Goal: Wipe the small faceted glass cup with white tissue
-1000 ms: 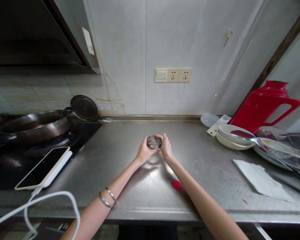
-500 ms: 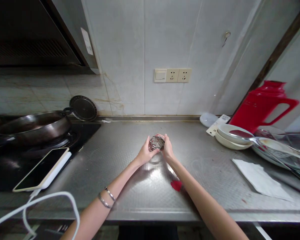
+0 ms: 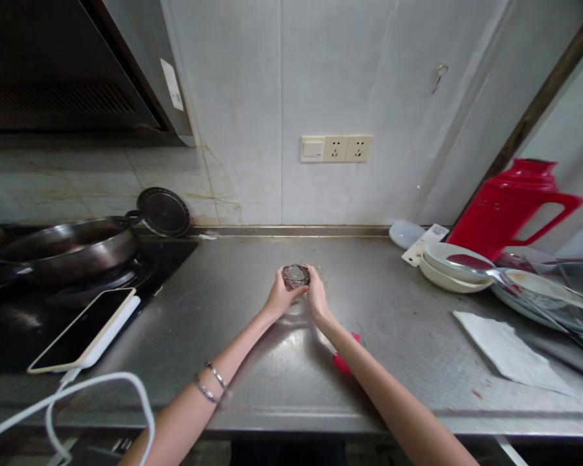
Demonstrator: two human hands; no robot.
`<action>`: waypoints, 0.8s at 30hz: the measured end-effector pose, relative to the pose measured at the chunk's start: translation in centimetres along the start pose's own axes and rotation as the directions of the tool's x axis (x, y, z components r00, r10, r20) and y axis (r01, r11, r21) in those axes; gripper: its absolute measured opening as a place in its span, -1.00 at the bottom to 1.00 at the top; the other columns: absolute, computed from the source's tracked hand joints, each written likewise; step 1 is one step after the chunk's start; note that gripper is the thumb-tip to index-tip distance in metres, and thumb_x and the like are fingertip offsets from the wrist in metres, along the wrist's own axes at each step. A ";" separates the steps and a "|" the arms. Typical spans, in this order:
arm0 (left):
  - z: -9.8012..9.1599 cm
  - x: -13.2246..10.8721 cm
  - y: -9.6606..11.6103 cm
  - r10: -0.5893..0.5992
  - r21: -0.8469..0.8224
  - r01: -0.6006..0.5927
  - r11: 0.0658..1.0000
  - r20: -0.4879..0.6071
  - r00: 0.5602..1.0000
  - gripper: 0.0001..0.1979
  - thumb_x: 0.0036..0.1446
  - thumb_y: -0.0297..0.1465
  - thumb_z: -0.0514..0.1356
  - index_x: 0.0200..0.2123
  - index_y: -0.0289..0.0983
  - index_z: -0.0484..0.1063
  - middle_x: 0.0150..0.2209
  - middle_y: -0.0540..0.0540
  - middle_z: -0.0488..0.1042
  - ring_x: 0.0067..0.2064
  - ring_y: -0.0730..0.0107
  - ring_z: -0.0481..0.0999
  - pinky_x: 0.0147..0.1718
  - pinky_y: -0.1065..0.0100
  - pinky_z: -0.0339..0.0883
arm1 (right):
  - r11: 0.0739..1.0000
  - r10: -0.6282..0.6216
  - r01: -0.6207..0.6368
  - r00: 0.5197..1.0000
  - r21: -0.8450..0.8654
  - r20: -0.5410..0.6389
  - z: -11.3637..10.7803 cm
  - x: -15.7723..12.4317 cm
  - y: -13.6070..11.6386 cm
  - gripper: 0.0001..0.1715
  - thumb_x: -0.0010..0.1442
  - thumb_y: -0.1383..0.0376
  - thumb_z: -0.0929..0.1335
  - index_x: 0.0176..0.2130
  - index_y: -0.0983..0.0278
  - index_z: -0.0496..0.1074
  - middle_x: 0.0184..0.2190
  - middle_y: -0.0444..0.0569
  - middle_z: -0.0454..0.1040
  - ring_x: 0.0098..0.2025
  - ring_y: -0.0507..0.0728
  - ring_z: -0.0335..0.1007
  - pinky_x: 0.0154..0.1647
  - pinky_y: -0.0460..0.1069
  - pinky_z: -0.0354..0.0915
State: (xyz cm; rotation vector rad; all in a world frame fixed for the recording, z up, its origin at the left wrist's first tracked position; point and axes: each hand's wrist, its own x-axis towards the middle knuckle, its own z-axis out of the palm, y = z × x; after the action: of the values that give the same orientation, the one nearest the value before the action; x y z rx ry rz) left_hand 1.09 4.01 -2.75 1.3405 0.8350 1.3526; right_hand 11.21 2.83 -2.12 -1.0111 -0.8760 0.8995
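Observation:
Both my hands hold a small clear faceted glass [image 3: 296,275] above the middle of the steel counter [image 3: 252,336]. My left hand [image 3: 279,299] cups it from the left with fingers curled round it. My right hand [image 3: 315,294] grips it from the right. A small red object [image 3: 342,359] lies on the counter, partly hidden under my right forearm. Two bracelets [image 3: 211,382] sit on my left wrist.
A dark wok [image 3: 68,246] and round lid [image 3: 164,211] stand on the stove at left. A phone [image 3: 85,329] with a white cable [image 3: 92,395] lies near it. Stacked bowls [image 3: 454,265], plates, a paper napkin [image 3: 508,349] and a red thermos jug [image 3: 512,204] fill the right side.
The glass has been turned in my hands from lying sideways to more upright, and both hands shifted slightly left and away.

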 end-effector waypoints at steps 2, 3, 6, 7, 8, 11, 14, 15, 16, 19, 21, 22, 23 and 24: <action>0.0 -0.1 0.0 -0.004 -0.015 0.005 1.000 0.050 0.999 -0.25 -0.21 -0.34 0.43 0.04 -0.26 0.15 0.05 -0.24 0.40 0.08 0.14 0.41 0.14 0.09 0.19 | 1.000 -0.001 0.001 1.000 -0.009 -0.014 -0.2 0.3 0.0 -0.52 0.14 0.01 0.22 -0.14 0.23 0.49 -0.07 -0.06 0.51 0.04 0.13 0.34 0.10 0.00 0.15; 0.0 -0.2 0.2 -0.002 -0.023 0.005 1.000 0.094 0.996 -0.28 -0.15 -0.33 0.41 0.06 -0.26 0.15 0.07 -0.24 0.38 0.11 0.14 0.39 0.16 0.09 0.16 | 1.000 0.002 -0.003 1.000 -0.012 -0.021 -0.5 0.6 -0.1 -0.52 0.14 0.01 0.21 -0.15 0.23 0.50 -0.10 -0.06 0.52 0.02 0.13 0.35 0.07 -0.01 0.17; 0.1 -0.5 0.8 0.027 -0.046 -0.015 0.999 0.259 0.966 -0.42 -0.02 -0.31 0.33 0.06 -0.26 0.23 0.11 -0.23 0.36 0.18 0.14 0.32 0.22 0.11 0.08 | 1.000 0.027 -0.027 0.999 -0.011 -0.034 -1.3 1.5 -0.6 -0.46 0.14 -0.03 0.19 -0.19 0.26 0.52 -0.20 -0.05 0.56 -0.08 0.15 0.42 -0.05 -0.02 0.25; 0.1 -0.5 1.0 0.030 -0.055 -0.015 0.998 0.286 0.958 -0.43 -0.02 -0.32 0.33 0.06 -0.26 0.25 0.13 -0.22 0.35 0.19 0.14 0.30 0.22 0.12 0.08 | 0.999 0.035 -0.035 0.999 -0.008 -0.037 -1.6 1.7 -0.8 -0.43 0.14 -0.04 0.18 -0.18 0.27 0.52 -0.22 -0.05 0.57 -0.11 0.16 0.43 -0.09 -0.02 0.27; 0.2 -0.6 1.2 0.020 -0.059 -0.003 0.998 0.288 0.957 -0.41 -0.04 -0.33 0.34 0.07 -0.27 0.25 0.15 -0.23 0.33 0.19 0.12 0.31 0.22 0.11 0.09 | 0.999 0.041 -0.042 0.998 -0.004 -0.039 -1.8 1.9 -1.0 -0.41 0.13 -0.05 0.18 -0.17 0.28 0.51 -0.22 -0.04 0.57 -0.13 0.16 0.44 -0.12 -0.02 0.28; 0.3 -0.7 1.7 -0.073 -0.026 0.079 0.997 0.172 0.982 -0.25 -0.23 -0.38 0.44 0.07 -0.31 0.24 0.13 -0.30 0.33 0.12 0.06 0.38 0.15 0.06 0.18 | 0.998 0.065 -0.065 0.997 0.018 -0.030 -1.9 1.8 -1.4 -0.37 0.13 -0.08 0.18 -0.13 0.29 0.50 -0.20 -0.02 0.57 -0.15 0.17 0.46 -0.13 -0.01 0.29; 0.2 -0.6 1.8 -0.108 -0.023 0.114 0.993 0.171 0.979 -0.23 -0.36 -0.39 0.49 -0.01 -0.36 0.31 0.00 -0.29 0.44 0.03 0.07 0.45 0.09 0.08 0.24 | 0.998 0.058 -0.058 0.998 0.012 0.002 -1.4 1.2 -1.5 -0.38 0.13 -0.08 0.19 -0.14 0.30 0.51 -0.18 0.00 0.57 -0.13 0.17 0.46 -0.08 0.00 0.28; 0.1 -0.6 1.8 -0.104 -0.033 0.112 0.993 0.193 0.976 -0.26 -0.38 -0.37 0.49 -0.05 -0.36 0.33 -0.05 -0.26 0.47 0.00 0.10 0.46 0.07 0.10 0.26 | 0.999 0.052 -0.052 0.999 0.007 0.010 -1.2 0.9 -1.4 -0.38 0.13 -0.08 0.19 -0.14 0.30 0.51 -0.17 0.00 0.57 -0.12 0.17 0.45 -0.07 0.00 0.27; 0.1 -0.5 1.7 -0.098 -0.040 0.108 0.993 0.205 0.974 -0.28 -0.39 -0.36 0.50 -0.09 -0.36 0.34 -0.08 -0.24 0.49 -0.03 0.12 0.48 0.05 0.12 0.28 | 0.999 0.047 -0.047 0.999 0.003 0.017 -1.0 0.7 -1.4 -0.38 0.13 -0.08 0.19 -0.15 0.30 0.52 -0.17 0.01 0.57 -0.12 0.17 0.45 -0.06 0.00 0.27; 0.2 -0.4 1.3 -0.077 -0.029 0.082 0.996 0.153 0.985 -0.31 -0.39 -0.35 0.50 -0.13 -0.32 0.32 -0.11 -0.20 0.50 -0.05 0.17 0.49 0.03 0.13 0.29 | 0.999 0.043 -0.043 0.999 -0.001 0.024 -0.7 0.3 -1.1 -0.38 0.14 -0.08 0.18 -0.14 0.30 0.51 -0.15 0.01 0.56 -0.08 0.18 0.43 -0.01 0.01 0.25; 0.3 -0.4 0.8 -0.053 -0.016 0.054 0.998 0.081 0.995 -0.30 -0.38 -0.35 0.49 -0.13 -0.30 0.27 -0.09 -0.20 0.48 -0.04 0.17 0.48 0.03 0.11 0.28 | 1.000 0.020 -0.020 1.000 -0.019 0.020 -0.5 0.1 -0.7 -0.39 0.15 -0.07 0.18 -0.13 0.28 0.50 -0.10 0.00 0.53 -0.01 0.17 0.39 0.05 0.02 0.21; 0.4 -0.3 0.5 -0.039 -0.004 0.039 0.999 0.041 0.998 -0.30 -0.37 -0.35 0.49 -0.13 -0.29 0.25 -0.08 -0.21 0.47 -0.03 0.16 0.48 0.04 0.10 0.27 | 1.000 0.002 -0.002 1.000 -0.031 0.013 -0.5 0.0 -0.5 -0.41 0.16 -0.06 0.18 -0.11 0.27 0.49 -0.06 0.00 0.51 0.02 0.17 0.37 0.09 0.03 0.18; 0.5 -0.3 0.3 -0.026 0.013 0.026 1.000 0.003 1.000 -0.29 -0.36 -0.35 0.49 -0.12 -0.29 0.23 -0.07 -0.22 0.46 -0.02 0.16 0.47 0.06 0.08 0.25 | 0.999 -0.016 0.016 1.000 -0.042 0.003 -0.4 -0.1 -0.2 -0.43 0.16 -0.04 0.19 -0.09 0.26 0.48 -0.02 0.00 0.49 0.06 0.16 0.34 0.13 0.04 0.14; 0.5 -0.3 0.1 -0.016 0.032 0.017 0.999 -0.028 0.999 -0.28 -0.36 -0.35 0.48 -0.11 -0.28 0.22 -0.05 -0.23 0.44 -0.01 0.15 0.46 0.07 0.07 0.24 | 0.998 -0.032 0.031 0.999 -0.052 -0.005 -0.3 -0.1 0.0 -0.44 0.16 -0.02 0.20 -0.07 0.25 0.47 0.01 -0.01 0.47 0.09 0.16 0.31 0.16 0.04 0.11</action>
State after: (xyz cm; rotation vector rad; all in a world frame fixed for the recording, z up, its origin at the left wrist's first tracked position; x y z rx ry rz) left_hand 1.54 3.61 -2.61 1.3393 0.8886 1.3530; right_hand 11.46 2.60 -2.24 -1.0415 -0.9119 0.8503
